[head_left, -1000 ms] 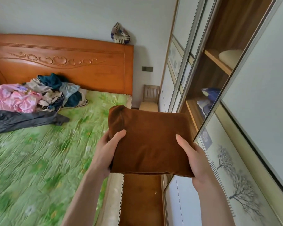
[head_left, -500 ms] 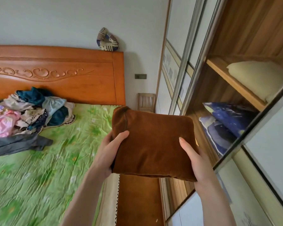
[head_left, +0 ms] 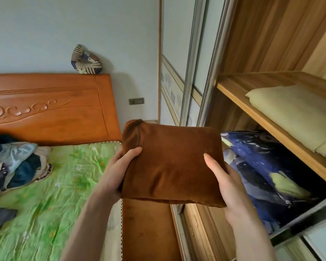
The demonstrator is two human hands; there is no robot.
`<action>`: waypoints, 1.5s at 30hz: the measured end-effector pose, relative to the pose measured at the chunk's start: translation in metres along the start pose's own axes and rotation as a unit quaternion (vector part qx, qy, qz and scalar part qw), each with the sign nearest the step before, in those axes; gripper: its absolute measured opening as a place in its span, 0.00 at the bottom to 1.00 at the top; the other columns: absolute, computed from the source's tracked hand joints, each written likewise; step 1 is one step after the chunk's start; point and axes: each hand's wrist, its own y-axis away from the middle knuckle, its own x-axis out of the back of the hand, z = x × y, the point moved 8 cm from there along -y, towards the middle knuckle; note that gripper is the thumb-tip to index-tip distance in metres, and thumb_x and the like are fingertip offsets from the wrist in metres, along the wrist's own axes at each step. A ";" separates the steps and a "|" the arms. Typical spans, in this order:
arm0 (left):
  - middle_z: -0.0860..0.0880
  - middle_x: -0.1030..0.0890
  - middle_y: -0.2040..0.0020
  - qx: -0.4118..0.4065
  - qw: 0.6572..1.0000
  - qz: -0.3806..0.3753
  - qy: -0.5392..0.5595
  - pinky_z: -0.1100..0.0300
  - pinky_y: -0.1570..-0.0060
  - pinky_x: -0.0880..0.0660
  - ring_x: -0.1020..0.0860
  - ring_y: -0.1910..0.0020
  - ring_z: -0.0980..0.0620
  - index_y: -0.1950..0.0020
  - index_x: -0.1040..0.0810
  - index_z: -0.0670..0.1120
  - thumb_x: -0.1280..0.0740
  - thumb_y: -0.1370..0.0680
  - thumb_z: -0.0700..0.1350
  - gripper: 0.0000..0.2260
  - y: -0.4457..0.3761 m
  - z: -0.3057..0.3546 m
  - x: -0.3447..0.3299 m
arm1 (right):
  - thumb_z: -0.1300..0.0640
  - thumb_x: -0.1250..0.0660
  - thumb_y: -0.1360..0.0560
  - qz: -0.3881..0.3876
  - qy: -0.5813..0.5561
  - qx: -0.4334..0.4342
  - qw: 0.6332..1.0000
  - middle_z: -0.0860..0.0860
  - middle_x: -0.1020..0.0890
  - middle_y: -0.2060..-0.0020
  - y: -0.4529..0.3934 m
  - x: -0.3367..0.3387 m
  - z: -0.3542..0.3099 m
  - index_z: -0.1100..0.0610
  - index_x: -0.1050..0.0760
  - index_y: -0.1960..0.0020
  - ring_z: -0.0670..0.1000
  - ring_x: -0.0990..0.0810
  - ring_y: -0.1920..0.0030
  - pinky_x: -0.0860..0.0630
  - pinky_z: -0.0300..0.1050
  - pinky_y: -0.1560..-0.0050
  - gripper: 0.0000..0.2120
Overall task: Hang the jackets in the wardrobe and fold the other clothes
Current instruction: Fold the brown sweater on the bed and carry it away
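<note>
I count one folded brown garment [head_left: 171,162] held up at the centre of my view, with two hands on it: the left hand [head_left: 119,170] grips its edge at 9 o'clock, thumb lying across the top face, and the right hand [head_left: 228,187] grips the corner toward 4 o'clock, thumb on top and fingers hidden beneath. The garment hangs in the air over the strip of brown floor [head_left: 147,232] between the bed and the wardrobe, touching neither. At 8 o'clock I see one bed with a green sheet [head_left: 51,194] and one carved wooden headboard [head_left: 51,108], with one patterned cushion [head_left: 86,62] sitting on its top edge at 11 o'clock. One heap of unfolded clothes [head_left: 15,164] lies on the sheet at 9 o'clock. At 3 o'clock the open wardrobe shows one wooden shelf [head_left: 271,119] carrying one pale yellow folded item [head_left: 297,113]; below it sit what look like two dark blue patterned pillows [head_left: 271,166] stacked together. Against the frame half a second ago, my view has swung further right: the pink piece in the heap has slipped off the left edge, more of the wardrobe's inside fills the right, and both hands keep the same grip on the garment.
</note>
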 end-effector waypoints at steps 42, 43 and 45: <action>0.44 0.17 0.42 -0.027 0.876 -0.473 -0.089 0.54 0.55 0.20 0.16 0.46 0.45 0.33 0.26 0.49 0.26 0.21 0.54 0.20 -0.112 0.177 -0.371 | 0.32 0.21 0.36 0.466 -0.094 0.091 0.875 0.48 0.13 0.43 0.011 0.134 -0.197 0.46 0.24 0.29 0.52 0.14 0.45 0.20 0.51 0.41 0.40; 0.45 0.17 0.42 -0.024 0.873 -0.479 -0.094 0.55 0.56 0.20 0.16 0.46 0.45 0.33 0.26 0.50 0.27 0.21 0.54 0.20 -0.111 0.176 -0.377 | 0.32 0.20 0.39 0.474 -0.089 0.090 0.872 0.48 0.15 0.40 0.009 0.139 -0.196 0.46 0.26 0.26 0.53 0.15 0.43 0.20 0.52 0.39 0.45; 0.45 0.17 0.42 -0.019 0.866 -0.489 -0.106 0.54 0.56 0.20 0.16 0.46 0.45 0.34 0.25 0.51 0.26 0.22 0.55 0.19 -0.114 0.173 -0.386 | 0.35 0.18 0.39 0.490 -0.080 0.099 0.862 0.49 0.17 0.37 0.007 0.145 -0.197 0.46 0.30 0.23 0.53 0.16 0.41 0.20 0.54 0.38 0.48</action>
